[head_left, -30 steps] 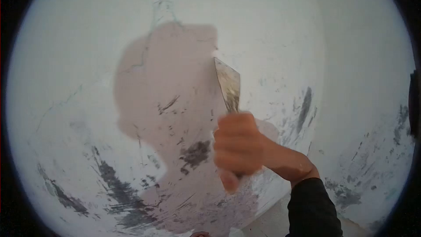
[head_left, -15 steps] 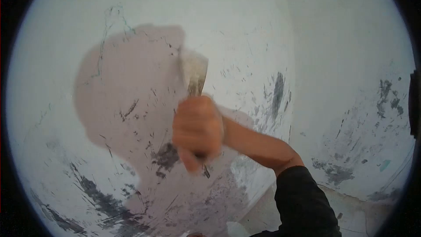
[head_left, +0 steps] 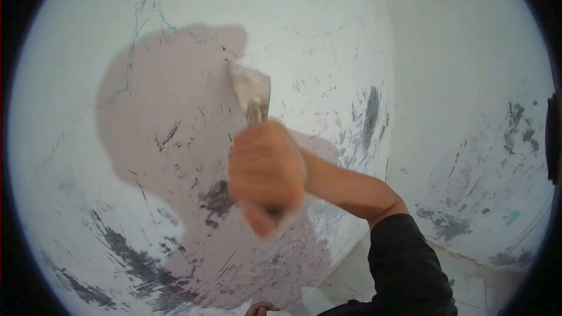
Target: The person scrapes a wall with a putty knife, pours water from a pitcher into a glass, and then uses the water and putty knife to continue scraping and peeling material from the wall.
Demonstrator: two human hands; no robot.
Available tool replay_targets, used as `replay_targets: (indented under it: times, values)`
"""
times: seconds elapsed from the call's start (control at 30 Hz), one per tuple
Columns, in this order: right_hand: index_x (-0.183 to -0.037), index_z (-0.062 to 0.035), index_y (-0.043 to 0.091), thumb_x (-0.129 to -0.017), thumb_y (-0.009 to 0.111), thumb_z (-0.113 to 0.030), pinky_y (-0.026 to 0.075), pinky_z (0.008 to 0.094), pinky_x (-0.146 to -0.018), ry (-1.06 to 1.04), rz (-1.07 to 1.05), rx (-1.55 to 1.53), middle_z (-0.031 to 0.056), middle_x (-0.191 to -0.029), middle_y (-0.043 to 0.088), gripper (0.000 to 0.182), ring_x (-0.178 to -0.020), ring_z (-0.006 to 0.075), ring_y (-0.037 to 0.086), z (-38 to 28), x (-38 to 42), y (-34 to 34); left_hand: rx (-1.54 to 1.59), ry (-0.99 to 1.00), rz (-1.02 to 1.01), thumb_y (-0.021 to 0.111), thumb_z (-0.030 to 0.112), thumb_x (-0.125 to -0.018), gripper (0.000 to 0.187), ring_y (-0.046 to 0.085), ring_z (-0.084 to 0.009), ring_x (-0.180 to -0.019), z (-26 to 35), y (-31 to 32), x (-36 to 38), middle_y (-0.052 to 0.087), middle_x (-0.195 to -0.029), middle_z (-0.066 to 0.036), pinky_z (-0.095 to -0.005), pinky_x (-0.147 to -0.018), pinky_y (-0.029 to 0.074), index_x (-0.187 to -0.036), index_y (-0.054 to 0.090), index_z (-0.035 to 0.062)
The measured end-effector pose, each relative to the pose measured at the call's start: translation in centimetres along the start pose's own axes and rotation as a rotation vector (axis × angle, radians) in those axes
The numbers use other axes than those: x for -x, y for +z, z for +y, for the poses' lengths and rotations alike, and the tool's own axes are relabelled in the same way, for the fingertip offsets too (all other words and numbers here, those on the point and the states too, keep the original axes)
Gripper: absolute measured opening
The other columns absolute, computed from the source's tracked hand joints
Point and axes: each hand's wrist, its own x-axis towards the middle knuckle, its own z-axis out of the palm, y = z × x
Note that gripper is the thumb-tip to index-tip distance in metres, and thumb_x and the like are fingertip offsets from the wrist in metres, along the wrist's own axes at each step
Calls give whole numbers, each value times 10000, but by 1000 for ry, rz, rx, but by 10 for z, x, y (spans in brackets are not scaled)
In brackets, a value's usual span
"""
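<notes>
My right hand [head_left: 266, 169] is clenched around the handle of a metal scraper [head_left: 252, 92], whose wide blade points up and touches the wall. The blade's edge lies at the right border of a bare pinkish patch [head_left: 170, 111] where the white paint [head_left: 316, 29] is gone. My forearm and black sleeve [head_left: 410, 269] run down to the lower right. A small part of my left hand [head_left: 261, 309] shows at the bottom edge; whether it holds anything is hidden.
Dark grey scrape marks [head_left: 140, 263] streak the lower wall and a strip [head_left: 370, 114] right of the blade. A wall corner [head_left: 389, 82] runs vertically right of the scraper, with a second marked wall [head_left: 497, 140] beyond. Pale floor [head_left: 468, 284] shows at the lower right.
The view shifted right, so the patch now sits further left. My right hand slid the scraper slightly up along the patch's right edge. My left hand's fingers rose into view at the bottom.
</notes>
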Motion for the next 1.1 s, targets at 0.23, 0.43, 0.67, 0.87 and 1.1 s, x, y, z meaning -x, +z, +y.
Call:
replay_targets:
  times: [0.23,0.43,0.67,0.87,1.1]
  values:
    - [-535,-95,315,-697,542,-197,205,293,-379,37,77,-27,-10,-521,250,297,-393,140,260,0,3,7,13,18,-5,591,198,-1025,248,662,-207,-842,-3,1,-1,702,-883,-107,-362,-831,528,-1038,680,-33]
    - [-530,-103,319,-698,531,-185,205,290,-381,20,1,-35,-20,-516,233,283,-392,142,245,-11,-2,-5,25,-37,1,596,199,-1020,249,662,-207,-842,-5,-1,3,699,-873,-101,-364,-847,520,-1043,680,-35]
    - [-527,-110,304,-700,515,-180,201,287,-380,6,28,-58,-22,-512,234,282,-393,137,239,-8,-1,-5,8,-7,10,597,173,-1013,226,663,-216,-834,-3,8,-1,697,-880,-102,-367,-823,527,-1036,685,-34]
    - [-530,-108,301,-660,545,-190,201,288,-380,-13,61,-55,-24,-515,228,288,-391,141,248,-3,0,-4,4,13,-11,587,182,-1026,237,666,-219,-837,-3,7,1,695,-884,-112,-369,-827,532,-1043,685,-33]
    - [-537,-109,303,-689,541,-169,205,293,-387,-29,25,-43,-20,-524,234,288,-400,140,246,-10,-8,3,14,-6,-15,602,230,-1024,280,665,-218,-842,-10,2,6,696,-889,-115,-382,-838,527,-1031,689,-36]
